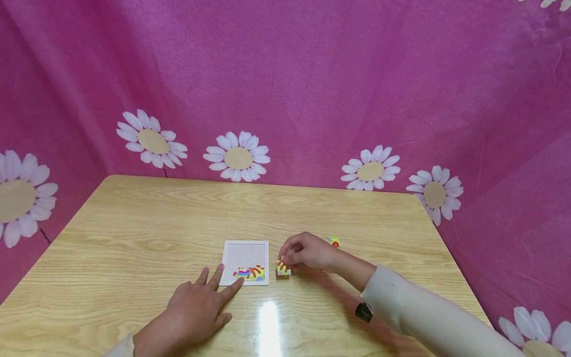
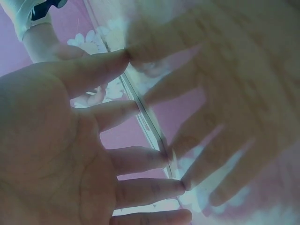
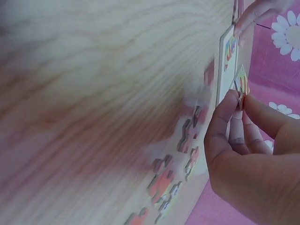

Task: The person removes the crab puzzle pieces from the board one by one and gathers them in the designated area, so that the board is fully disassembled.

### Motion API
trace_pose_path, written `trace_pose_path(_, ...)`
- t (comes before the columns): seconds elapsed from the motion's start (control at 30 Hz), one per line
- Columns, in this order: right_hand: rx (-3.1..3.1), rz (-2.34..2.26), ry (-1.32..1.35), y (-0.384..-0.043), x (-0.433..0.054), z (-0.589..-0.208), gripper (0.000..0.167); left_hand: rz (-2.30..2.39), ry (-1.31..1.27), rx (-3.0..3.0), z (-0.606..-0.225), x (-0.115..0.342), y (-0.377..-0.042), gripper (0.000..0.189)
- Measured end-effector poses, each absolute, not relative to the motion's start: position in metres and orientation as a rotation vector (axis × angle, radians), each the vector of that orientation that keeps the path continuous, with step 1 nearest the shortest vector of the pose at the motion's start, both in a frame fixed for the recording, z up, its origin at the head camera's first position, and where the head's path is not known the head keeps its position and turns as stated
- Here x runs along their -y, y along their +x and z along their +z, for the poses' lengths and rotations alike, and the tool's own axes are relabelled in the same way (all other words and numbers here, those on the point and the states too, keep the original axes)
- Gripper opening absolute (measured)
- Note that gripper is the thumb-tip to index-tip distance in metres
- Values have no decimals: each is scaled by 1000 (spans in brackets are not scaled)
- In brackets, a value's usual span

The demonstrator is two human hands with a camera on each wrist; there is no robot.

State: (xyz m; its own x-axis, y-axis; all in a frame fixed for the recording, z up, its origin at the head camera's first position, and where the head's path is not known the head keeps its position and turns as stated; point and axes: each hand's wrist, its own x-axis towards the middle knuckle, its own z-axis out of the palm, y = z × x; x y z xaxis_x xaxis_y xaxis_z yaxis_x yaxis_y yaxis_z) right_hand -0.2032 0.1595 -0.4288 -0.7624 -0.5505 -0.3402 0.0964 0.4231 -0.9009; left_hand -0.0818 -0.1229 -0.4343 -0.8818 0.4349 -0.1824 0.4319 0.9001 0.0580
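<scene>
A white square puzzle tray [image 1: 266, 258] lies on the table, with joined yellow, red and blue puzzle pieces [image 1: 255, 272] along its lower side. My left hand [image 1: 196, 303] is spread flat, with fingertips at the tray's lower left edge and over its bottom rim. Just right of the tray, my right hand [image 1: 311, 252] pinches a yellow jigsaw piece with red stripes [image 1: 283, 268] between thumb and fingers. The right wrist view shows that piece tilted up on edge near the tray.
Several loose jigsaw pieces [image 3: 161, 180] lie on the wooden table beside my right hand; the forearm hides most of them from the head view, where one yellow-and-red piece [image 1: 334, 241] shows beyond the wrist. A pink curtain with daisies [image 1: 285, 89] surrounds the table.
</scene>
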Motion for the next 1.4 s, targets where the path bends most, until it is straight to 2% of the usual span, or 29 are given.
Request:
trace_pose_path(0.6, -2188, -1390, -454, -177, -192, -436, 9, 31, 684, -2902, -438, 124, -82, 65)
trace_pose_path(1.07, -2317, -1367, -453, -157, -194, -443, 6, 37, 673, -2893, -436, 123, -82, 65)
trace_pose_path(1.4, -2482, -1240, -541, -155, -191, -451, 10, 35, 678, -2899, -436, 123, -81, 65)
